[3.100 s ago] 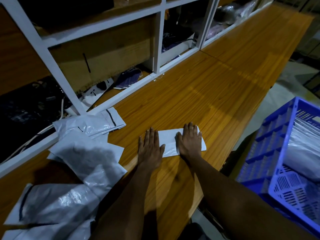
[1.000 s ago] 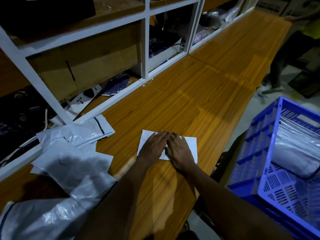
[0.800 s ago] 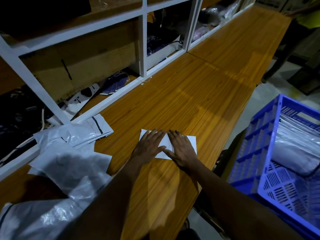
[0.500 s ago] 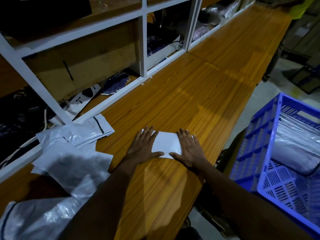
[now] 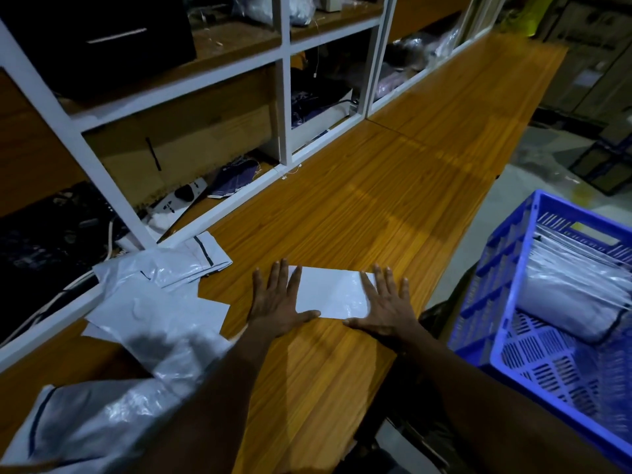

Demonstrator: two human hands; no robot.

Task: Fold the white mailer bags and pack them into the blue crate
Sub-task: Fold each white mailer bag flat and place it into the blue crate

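The left hand (image 5: 277,302) and right hand (image 5: 386,306) have slid further apart; fingers spread flat, pressing the ends of the folded bag (image 5: 330,292) onto the bench (image 5: 376,206); the crate (image 5: 499,268) stands right of the right fingers.

Folded mailer bag (image 5: 330,293): white plastic film, smooth, slight sheen. Loose mailer bags (image 5: 154,302): thin glossy plastic, crinkled. Crate (image 5: 506,268): blue moulded plastic, perforated lattice walls. Tabletop (image 5: 376,206): wood-grain finish, striped, smooth, semi-gloss. Shelf frame (image 5: 284,107): white painted, matt.
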